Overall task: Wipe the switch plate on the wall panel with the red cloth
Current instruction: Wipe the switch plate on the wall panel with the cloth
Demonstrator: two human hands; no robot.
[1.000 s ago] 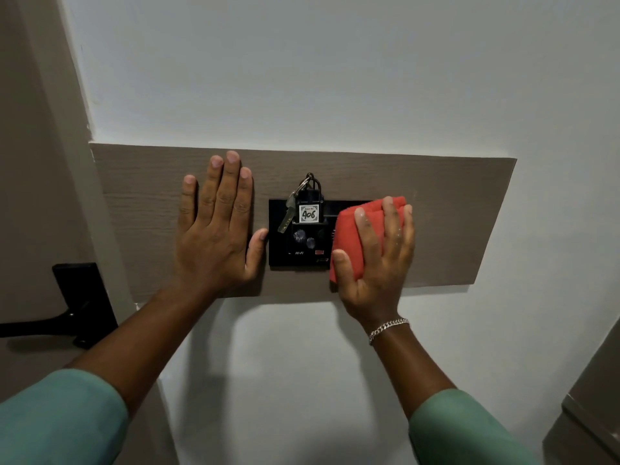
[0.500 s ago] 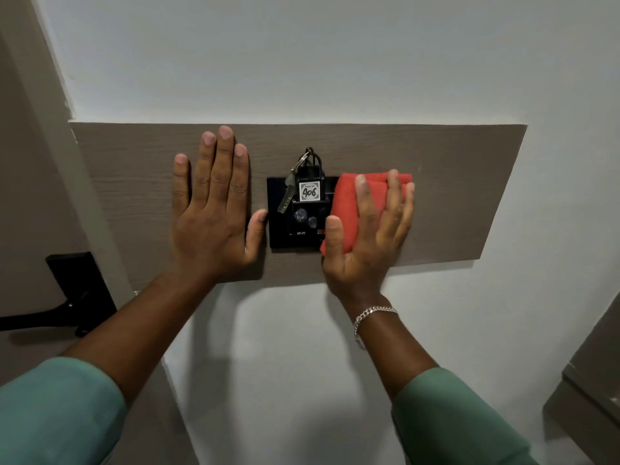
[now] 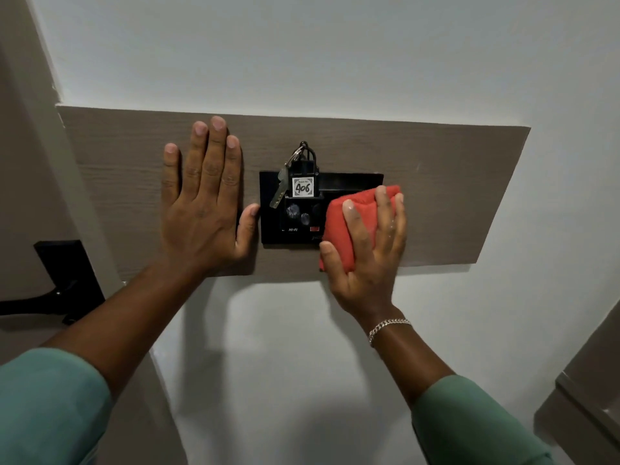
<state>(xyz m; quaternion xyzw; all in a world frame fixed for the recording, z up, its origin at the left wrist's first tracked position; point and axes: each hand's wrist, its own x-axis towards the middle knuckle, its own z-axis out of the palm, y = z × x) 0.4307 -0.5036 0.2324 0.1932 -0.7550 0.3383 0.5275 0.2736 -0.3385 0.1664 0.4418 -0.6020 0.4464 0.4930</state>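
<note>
A black switch plate [image 3: 349,182] is set in the middle of a grey-brown wood-grain wall panel [image 3: 446,182]. My right hand [image 3: 365,253] presses a folded red cloth [image 3: 339,226] flat over the plate's lower right part, which the cloth hides. My left hand [image 3: 204,209] lies flat on the panel just left of the plate, fingers spread, thumb tip touching the plate's left edge. A key tag marked 406 [image 3: 303,186] with a metal key [image 3: 279,193] sits in the plate's slot. Smudges show on the plate's face below the tag.
White wall surrounds the panel. A door frame runs down the left side, with a black door handle [image 3: 60,286] at the lower left. The corner of a grey-brown cabinet [image 3: 590,397] juts in at the lower right.
My right hand has slid the red cloth down the right side of the plate, uncovering the plate's top right corner. The left hand stays planted on the panel.
</note>
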